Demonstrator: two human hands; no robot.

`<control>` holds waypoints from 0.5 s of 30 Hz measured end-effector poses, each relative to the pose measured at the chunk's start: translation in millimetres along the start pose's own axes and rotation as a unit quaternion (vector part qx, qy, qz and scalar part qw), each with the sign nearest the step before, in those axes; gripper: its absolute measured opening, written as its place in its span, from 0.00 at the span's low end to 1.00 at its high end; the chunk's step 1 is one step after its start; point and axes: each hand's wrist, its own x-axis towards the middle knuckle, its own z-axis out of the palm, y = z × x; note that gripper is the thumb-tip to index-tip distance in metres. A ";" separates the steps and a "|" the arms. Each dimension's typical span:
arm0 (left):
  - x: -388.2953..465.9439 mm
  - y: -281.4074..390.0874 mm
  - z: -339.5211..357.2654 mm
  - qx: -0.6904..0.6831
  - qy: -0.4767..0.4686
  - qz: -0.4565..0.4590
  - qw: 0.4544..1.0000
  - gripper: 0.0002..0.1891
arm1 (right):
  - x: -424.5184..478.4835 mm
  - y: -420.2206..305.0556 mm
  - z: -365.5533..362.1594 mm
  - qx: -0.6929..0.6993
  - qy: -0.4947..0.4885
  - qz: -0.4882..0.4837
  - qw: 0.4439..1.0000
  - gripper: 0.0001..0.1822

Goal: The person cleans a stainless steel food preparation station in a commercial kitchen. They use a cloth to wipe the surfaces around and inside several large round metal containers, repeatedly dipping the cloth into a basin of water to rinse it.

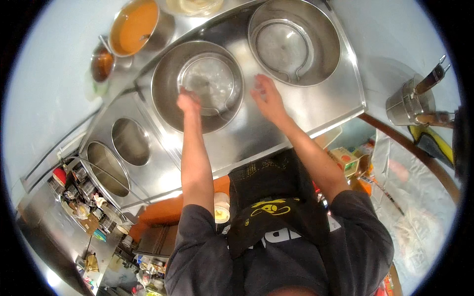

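Observation:
My left hand (pixel 189 100) hovers over the near-left part of a large round steel well (pixel 166 83) set into a steel counter. Its fingers look curled, but blur hides whether anything is in them. A metal heating ring (pixel 180 78) lies at the bottom of this well. To the right, my right hand (pixel 269 98) is above the bare steel between the two large wells, its fingers apart and nothing in it. The second large well (pixel 326 48), at the upper right, has a similar ring (pixel 307 50) at its bottom.
Two smaller wells (pixel 130 141) (pixel 107 168) sit at the left. Behind the counter stand a pot of orange liquid (pixel 134 26) and a smaller pot of brown liquid (pixel 102 64). A steel container (pixel 411 101) with handled tools hangs at the right. The counter's front edge (pixel 259 152) borders my apron.

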 end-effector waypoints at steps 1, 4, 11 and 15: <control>1.8 -1.7 1.1 0.003 0.000 -0.003 1.000 0.13 | -2.2 2.2 -1.4 0.002 0.000 0.003 1.000 0.25; 9.7 -4.7 -8.0 -0.001 -0.019 -0.005 1.000 0.09 | -7.2 0.5 -2.4 0.007 -0.008 0.010 1.000 0.22; -15.7 2.9 -16.3 -0.040 -0.049 -0.018 0.998 0.15 | -11.0 -10.6 13.3 -0.019 -0.102 0.074 0.992 0.21; -52.1 21.3 -40.2 -0.135 -0.262 -0.068 0.953 0.17 | -8.1 -26.2 57.0 0.032 -0.125 0.023 0.991 0.25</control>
